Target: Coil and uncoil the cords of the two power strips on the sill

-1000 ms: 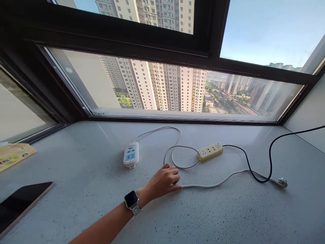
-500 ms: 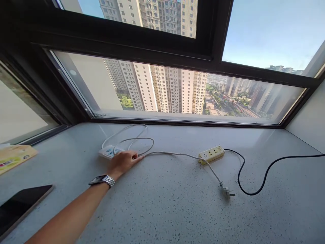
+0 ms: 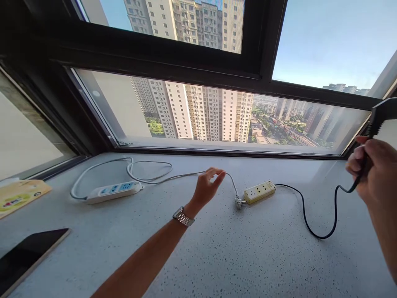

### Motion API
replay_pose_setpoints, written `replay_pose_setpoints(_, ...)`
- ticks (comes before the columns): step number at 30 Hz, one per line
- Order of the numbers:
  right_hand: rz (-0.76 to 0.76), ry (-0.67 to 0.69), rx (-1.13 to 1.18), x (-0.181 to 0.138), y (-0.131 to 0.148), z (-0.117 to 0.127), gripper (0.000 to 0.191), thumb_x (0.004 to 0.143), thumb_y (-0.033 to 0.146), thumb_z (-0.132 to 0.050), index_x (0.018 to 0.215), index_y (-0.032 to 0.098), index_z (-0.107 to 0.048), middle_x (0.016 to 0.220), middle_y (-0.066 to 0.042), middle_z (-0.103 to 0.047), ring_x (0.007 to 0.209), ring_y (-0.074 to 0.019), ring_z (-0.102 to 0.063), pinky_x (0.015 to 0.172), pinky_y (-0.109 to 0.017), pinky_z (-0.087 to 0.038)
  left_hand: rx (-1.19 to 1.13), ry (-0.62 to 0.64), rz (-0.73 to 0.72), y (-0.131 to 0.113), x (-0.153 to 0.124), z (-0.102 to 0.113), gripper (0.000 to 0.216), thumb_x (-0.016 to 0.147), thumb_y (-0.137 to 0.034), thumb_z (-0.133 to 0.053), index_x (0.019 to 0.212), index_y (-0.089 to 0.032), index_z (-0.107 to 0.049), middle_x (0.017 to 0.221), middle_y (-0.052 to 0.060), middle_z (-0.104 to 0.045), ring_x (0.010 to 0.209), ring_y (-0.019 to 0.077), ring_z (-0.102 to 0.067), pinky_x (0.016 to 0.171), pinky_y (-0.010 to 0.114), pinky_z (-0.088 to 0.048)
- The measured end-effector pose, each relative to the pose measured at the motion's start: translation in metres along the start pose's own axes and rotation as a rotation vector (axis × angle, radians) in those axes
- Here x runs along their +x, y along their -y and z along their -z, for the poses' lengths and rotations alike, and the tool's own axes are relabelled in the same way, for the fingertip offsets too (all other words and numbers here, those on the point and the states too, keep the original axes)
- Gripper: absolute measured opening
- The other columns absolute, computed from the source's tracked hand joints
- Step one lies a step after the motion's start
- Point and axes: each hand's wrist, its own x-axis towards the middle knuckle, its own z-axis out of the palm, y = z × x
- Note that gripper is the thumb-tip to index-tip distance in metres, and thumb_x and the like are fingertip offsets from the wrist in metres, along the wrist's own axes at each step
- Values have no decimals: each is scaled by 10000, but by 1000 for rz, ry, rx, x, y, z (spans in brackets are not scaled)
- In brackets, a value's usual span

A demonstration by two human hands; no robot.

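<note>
No writing could be read on either power strip or on the yellow packet (image 3: 18, 198) at the bench's (image 3: 217, 256) left edge. The left hand (image 3: 207, 187) pinched the white cord (image 3: 186, 175) between thumb and fingertips, lifted just above the bench, with the cord's plug (image 3: 240, 202) hanging down beside the yellow power strip (image 3: 259, 191). The white power strip (image 3: 113, 192) lay well to the left of that hand. Half a second earlier the left hand rested by the white strip and the plug lay farther right. The right hand (image 3: 374, 174), newly in view, was closed around a black appliance handle (image 3: 376, 120), its black cord (image 3: 319, 219) running to the yellow strip.
</note>
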Motion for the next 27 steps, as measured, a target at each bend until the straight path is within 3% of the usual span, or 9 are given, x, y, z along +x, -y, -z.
replay_pose_setpoints(2,-74,219,104,-44,-4,-50,228,767,381,-703,798,158,-666,523,54,-465,383,-60,-370,359,-207,-254,-331,119,-45,-53,-9,-33,435,894,-537,-440,984,-174,-663,1025,100,-680,961,226,-613,804,328,-458)
replay_pose_setpoints(4,-123,456,76,-85,-12,-96,220,770,391,-675,756,172,-654,479,58,-460,395,-69,-376,376,-211,-286,-584,108,-11,-93,-18,-53,487,895,-588,-427,965,-167,-661,1011,95,-669,955,218,-610,803,321,-468)
replay_pose_setpoints(8,-217,591,107,-137,-33,-149,184,784,379,-640,782,204,-584,747,-1,-620,496,-85,-471,444,-225,-373,-971,-56,307,-115,-18,-56,483,850,-619,-508,808,-157,-643,674,30,-607,680,172,-604,566,258,-448)
replay_pose_setpoints(12,-327,844,-36,-152,-51,-150,254,783,415,-632,945,233,-561,674,37,-593,473,-101,-479,457,-226,-363,-1248,-247,540,-95,3,-25,404,832,-500,-633,634,-164,-527,571,-31,-507,512,85,-507,480,198,-411)
replay_pose_setpoints(16,-193,1186,-370,-139,-77,-126,219,741,348,-686,648,202,-553,529,45,-497,504,-97,-405,466,-214,-251,-1433,-344,603,-76,17,29,436,954,-389,-494,585,-190,-374,446,-103,-272,339,41,-221,333,161,-215)
replay_pose_setpoints(19,-356,1315,-385,-112,-102,-100,324,744,405,-666,553,191,-516,466,63,-396,446,-79,-323,440,-216,-215,-1376,-482,510,-68,15,75,471,1015,-370,-335,577,-199,-312,423,-98,-257,334,52,-148,312,166,-167)
replay_pose_setpoints(21,-532,1327,-243,-94,-112,-86,360,734,500,-656,587,185,-559,458,70,-380,423,-79,-318,427,-220,-252,-1305,-607,422,-65,11,100,484,1030,-362,-262,577,-196,-294,414,-94,-241,341,59,-126,311,161,-165)
replay_pose_setpoints(23,-626,1217,-65,-82,-112,-79,411,717,557,-658,590,177,-565,474,60,-407,435,-84,-357,442,-228,-316,-1208,-670,351,-63,7,113,475,1020,-381,-309,583,-193,-306,420,-93,-231,350,63,-123,312,157,-173)
replay_pose_setpoints(27,-627,772,227,-85,-87,-93,463,707,582,-669,585,202,-434,579,36,-476,526,-108,-489,522,-242,-426,-1026,-570,389,-65,13,89,467,918,-448,-532,564,-186,-376,428,-97,-207,352,50,-124,311,167,-133)
